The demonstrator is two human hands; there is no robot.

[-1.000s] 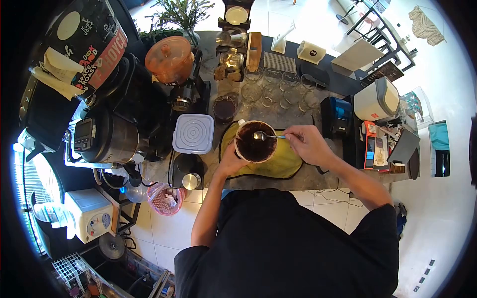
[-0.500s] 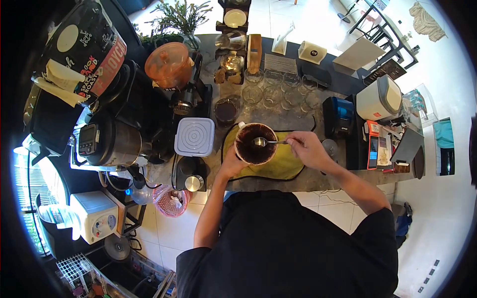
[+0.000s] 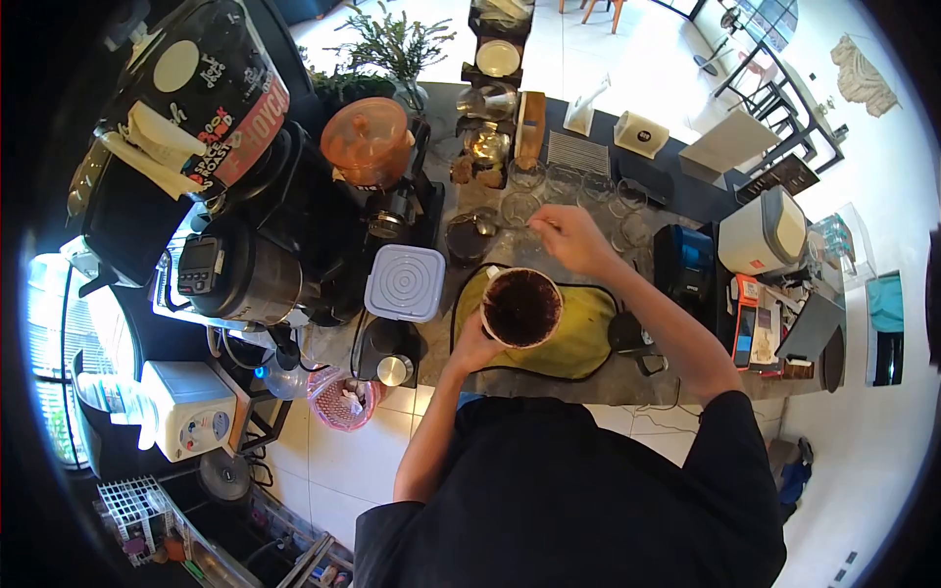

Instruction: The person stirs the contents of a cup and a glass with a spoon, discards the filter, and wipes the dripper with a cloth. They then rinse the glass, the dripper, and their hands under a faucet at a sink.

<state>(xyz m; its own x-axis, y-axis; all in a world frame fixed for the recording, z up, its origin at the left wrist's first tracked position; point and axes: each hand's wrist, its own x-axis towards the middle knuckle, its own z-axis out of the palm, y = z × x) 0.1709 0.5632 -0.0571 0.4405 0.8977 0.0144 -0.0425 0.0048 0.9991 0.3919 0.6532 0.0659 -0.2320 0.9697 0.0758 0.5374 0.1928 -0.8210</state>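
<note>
A light-coloured mug (image 3: 551, 337), its inside coated with dark coffee grounds, stands over a yellow-green cloth (image 3: 590, 338). My left hand (image 3: 474, 349) grips the mug's near left side. My right hand (image 3: 573, 240) is raised beyond the mug, fingers pinched on the handle end of a metal spoon (image 3: 485, 224). The spoon's bowl is over the rim of a glass of dark liquid (image 3: 465, 245); its handle is faint against the drinking glasses behind.
Several clear glasses (image 3: 632, 230) stand at the back of the counter. To the left are a lidded square container (image 3: 405, 282), an orange-lidded grinder (image 3: 368, 137) and a large black machine (image 3: 230, 274). A blue-topped black device (image 3: 683, 257) sits on the right.
My right hand has lifted the spoon out of the mug and carried it away and left to the dark glass. My left hand still holds the mug. The camera view has shifted.
</note>
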